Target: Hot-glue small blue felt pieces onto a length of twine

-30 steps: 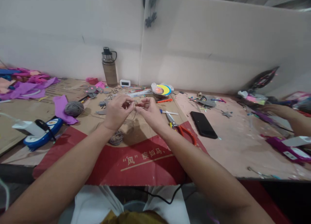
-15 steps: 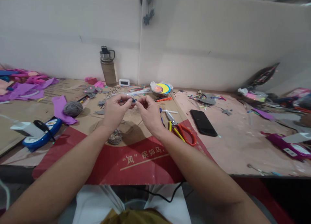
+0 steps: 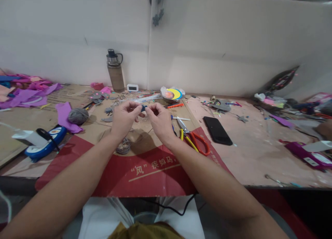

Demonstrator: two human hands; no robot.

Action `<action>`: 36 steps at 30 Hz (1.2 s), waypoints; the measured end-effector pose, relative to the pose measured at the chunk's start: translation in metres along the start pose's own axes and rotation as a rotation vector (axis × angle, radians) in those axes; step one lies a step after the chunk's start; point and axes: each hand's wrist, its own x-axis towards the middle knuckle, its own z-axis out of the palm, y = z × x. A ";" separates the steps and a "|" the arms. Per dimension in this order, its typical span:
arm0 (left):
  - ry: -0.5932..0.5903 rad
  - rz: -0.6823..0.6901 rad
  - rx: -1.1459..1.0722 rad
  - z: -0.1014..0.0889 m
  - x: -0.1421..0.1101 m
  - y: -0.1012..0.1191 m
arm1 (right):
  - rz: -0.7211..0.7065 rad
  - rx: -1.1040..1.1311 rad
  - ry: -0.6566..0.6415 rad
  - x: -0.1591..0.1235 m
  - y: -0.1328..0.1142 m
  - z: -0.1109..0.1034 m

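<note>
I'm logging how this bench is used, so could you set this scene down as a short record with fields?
Left hand: left hand pinching a small dark blue piece
Right hand: right hand with fingertips at the piece's other end; grip unclear
Work surface: red-and-brown cardboard
Near left wrist: grey coil
Further left: grey yarn ball beside a purple strip
Right of hands: red-handled scissors, then a dark-screened phone
Back: upright bottle beside a small white display
</note>
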 end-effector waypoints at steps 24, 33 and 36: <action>-0.049 -0.171 -0.237 0.003 -0.001 -0.002 | 0.030 -0.054 0.006 -0.001 0.000 -0.001; -0.063 -0.200 -0.236 0.003 -0.003 -0.001 | 0.040 -0.090 0.003 -0.003 0.001 0.000; -0.069 -0.197 -0.237 0.003 -0.004 0.000 | 0.046 -0.086 0.005 -0.002 0.000 0.000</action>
